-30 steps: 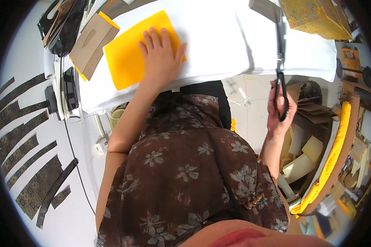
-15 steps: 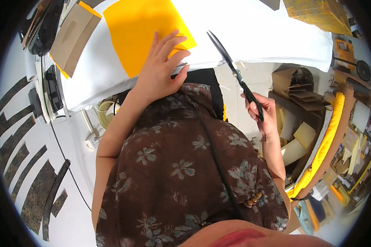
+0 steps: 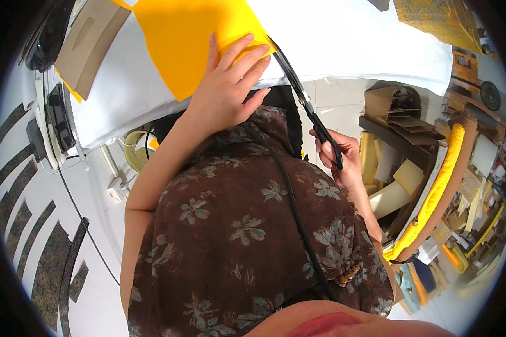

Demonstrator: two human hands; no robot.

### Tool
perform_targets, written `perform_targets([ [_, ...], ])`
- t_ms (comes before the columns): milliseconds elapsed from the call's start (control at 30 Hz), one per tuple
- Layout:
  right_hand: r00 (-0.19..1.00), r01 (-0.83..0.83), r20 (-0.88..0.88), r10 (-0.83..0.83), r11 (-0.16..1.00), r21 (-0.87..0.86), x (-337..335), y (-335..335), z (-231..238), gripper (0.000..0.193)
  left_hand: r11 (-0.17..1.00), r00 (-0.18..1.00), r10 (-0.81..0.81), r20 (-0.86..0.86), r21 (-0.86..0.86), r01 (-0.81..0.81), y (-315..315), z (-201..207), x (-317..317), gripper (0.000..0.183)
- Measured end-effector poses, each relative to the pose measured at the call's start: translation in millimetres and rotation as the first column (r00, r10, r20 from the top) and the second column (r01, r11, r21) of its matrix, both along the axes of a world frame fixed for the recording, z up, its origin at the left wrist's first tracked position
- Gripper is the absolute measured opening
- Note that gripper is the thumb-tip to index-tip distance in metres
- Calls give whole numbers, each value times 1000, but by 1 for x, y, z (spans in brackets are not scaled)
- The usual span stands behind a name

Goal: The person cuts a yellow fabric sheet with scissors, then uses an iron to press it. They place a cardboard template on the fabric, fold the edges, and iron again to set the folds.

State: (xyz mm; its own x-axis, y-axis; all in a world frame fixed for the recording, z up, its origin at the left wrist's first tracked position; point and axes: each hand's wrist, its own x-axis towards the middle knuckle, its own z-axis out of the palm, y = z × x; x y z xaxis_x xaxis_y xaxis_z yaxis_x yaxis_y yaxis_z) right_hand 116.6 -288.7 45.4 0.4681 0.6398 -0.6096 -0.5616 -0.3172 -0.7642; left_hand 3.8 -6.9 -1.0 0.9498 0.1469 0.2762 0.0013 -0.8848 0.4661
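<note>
A bright yellow sheet [image 3: 180,50], which looks like cloth, lies on the white-covered table [image 3: 343,39] and reaches its front edge. My left hand [image 3: 222,95] rests on the sheet's near right corner, palm down with fingers spread. My right hand [image 3: 345,153] grips the black handles of long scissors [image 3: 301,100], to the right of my body. The scissor blades point up and left; their tips meet the sheet's right edge, just beyond my left fingertips. Whether they touch the cloth I cannot tell.
A grey-brown board [image 3: 93,45] with yellow edging lies at the table's left. Dark patterned strips [image 3: 51,275] lie farther left. On the right stand a cardboard box [image 3: 385,106], a curved yellow-padded piece [image 3: 432,196] and cluttered scraps. A black cord [image 3: 289,191] hangs down my front.
My right hand has brought the scissors left, from open air beside the sheet to its right edge. My left hand has shifted slightly right and stays spread on the sheet.
</note>
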Motion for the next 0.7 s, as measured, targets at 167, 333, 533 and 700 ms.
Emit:
perform_targets([
  [167,1000,9,2,-9,1000,-7,-2,3,2,35,1000,1000,-9,-6,19,9,-1,0,0,58],
  [333,1000,10,24,-10,1000,-12,-3,4,3,33,1000,1000,-14,-7,28,14,-1,-1,0,58],
  [533,999,7,37,-6,1000,-21,-3,5,5,32,999,1000,-15,-9,42,15,-1,-1,0,58],
  [700,999,12,51,-10,999,-43,-3,5,7,33,999,1000,-15,-11,40,16,-2,0,0,58],
])
